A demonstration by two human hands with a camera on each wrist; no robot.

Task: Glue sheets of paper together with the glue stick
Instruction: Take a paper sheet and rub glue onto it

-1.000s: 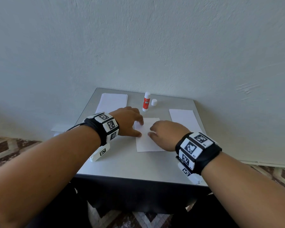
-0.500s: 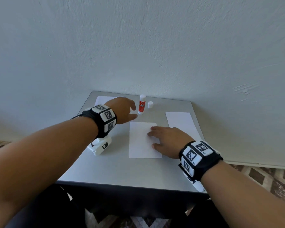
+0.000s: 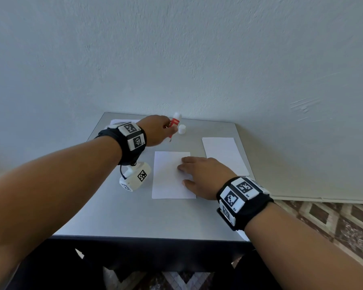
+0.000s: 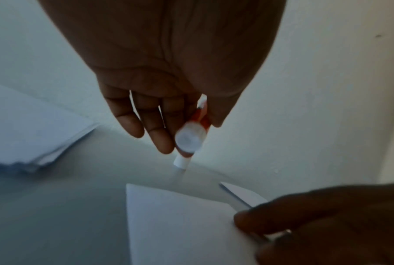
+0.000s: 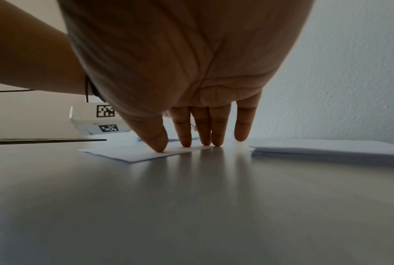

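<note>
A red and white glue stick [image 3: 175, 122] stands tilted at the back of the grey table [image 3: 155, 216], and my left hand [image 3: 157, 130] grips it between thumb and fingers. In the left wrist view the glue stick [image 4: 190, 138] shows its round white end. Its white cap [image 3: 182, 129] stands just to the right of it. A single white sheet [image 3: 168, 176] lies in the middle of the table. My right hand [image 3: 199, 174] rests flat on the sheet's right half, and its straight fingertips [image 5: 186, 141] press the sheet [image 5: 132, 154] down.
A stack of white sheets [image 3: 224, 153] lies at the right of the table, and another stack [image 3: 117, 122] at the back left, partly hidden by my left wrist. The wall rises directly behind the table. Patterned floor tiles show at the right.
My left hand left the middle sheet, reached to the back of the table and took hold of the glue stick, tilting it. My right hand stayed on the sheet.
</note>
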